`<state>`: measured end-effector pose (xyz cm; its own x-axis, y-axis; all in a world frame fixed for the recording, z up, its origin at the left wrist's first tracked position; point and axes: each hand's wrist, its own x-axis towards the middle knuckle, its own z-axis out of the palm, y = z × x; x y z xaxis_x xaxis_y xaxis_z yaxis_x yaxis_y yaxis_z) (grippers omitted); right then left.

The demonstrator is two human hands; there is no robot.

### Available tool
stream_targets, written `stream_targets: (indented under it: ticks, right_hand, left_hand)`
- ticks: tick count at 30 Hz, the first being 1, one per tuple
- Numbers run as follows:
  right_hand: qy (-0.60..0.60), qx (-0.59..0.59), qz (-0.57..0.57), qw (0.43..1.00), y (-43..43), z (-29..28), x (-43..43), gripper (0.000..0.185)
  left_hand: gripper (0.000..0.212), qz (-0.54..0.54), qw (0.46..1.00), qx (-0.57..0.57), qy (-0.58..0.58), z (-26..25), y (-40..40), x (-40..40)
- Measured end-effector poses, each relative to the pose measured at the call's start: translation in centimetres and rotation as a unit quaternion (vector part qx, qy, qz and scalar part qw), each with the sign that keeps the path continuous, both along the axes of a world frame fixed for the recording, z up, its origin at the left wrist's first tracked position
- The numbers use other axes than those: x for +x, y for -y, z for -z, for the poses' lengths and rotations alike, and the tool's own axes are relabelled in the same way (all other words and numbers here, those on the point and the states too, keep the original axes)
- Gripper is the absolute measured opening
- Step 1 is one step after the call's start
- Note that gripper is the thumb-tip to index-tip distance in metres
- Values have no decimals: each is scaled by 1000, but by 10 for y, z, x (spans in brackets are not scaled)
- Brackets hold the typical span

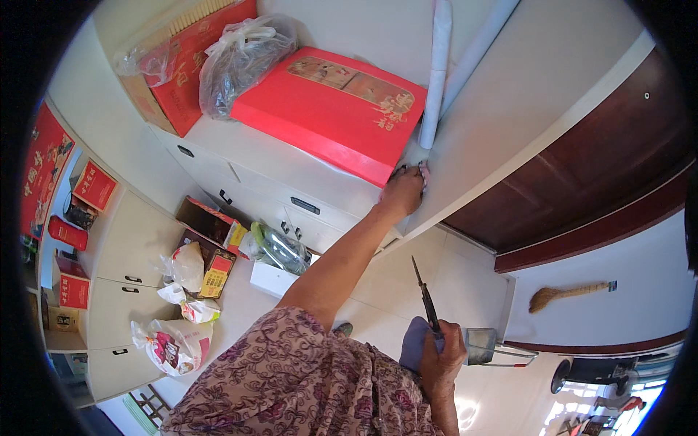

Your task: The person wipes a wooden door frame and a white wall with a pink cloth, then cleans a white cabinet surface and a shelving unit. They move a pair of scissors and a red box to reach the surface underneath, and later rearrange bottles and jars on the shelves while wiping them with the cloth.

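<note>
My left hand (402, 191) presses a crumpled pinkish cloth (425, 175) onto the light counter of a cabinet, beside the near right corner of a large red gift box (332, 109). Lower right, my right hand (444, 354) holds a narrow, pointed tool with a dark handle (428, 302), its thin tip up and away from me; the exact kind cannot be told. A blue-grey cloth (415, 344) shows by the same hand, partly hidden behind the fingers. Two rolled white sheets (434, 82) lean just behind my left hand.
A clear plastic bag (240, 71) and another red box (185, 71) stand left on the counter. Bags (177, 346), open cartons (204, 220) and a white box (271, 279) are on the floor. A dark red door (589, 163), hanging straw brush (567, 294) and dustpan (481, 346) are at right.
</note>
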<state>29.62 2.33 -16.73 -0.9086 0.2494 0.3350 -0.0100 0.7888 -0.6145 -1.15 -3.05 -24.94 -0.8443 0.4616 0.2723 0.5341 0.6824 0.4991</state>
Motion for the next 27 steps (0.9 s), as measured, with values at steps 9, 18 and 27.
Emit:
stream_targets:
  ticks: [9, 18, 27]
  right_hand:
    - [-30, -7, -24, 999, -8, -11, 6, 29]
    - [-67, 30, -77, 994, 16, -9, -38, 22]
    - [-108, 158, -14, 981, 44, 29, -109, 27]
  left_hand:
    - [29, 3, 984, 8, -179, 10, 42, 74]
    - [37, 8, 982, -14, -190, 10, 55, 96]
    - [33, 61, 980, 31, -187, 24, 107, 78]
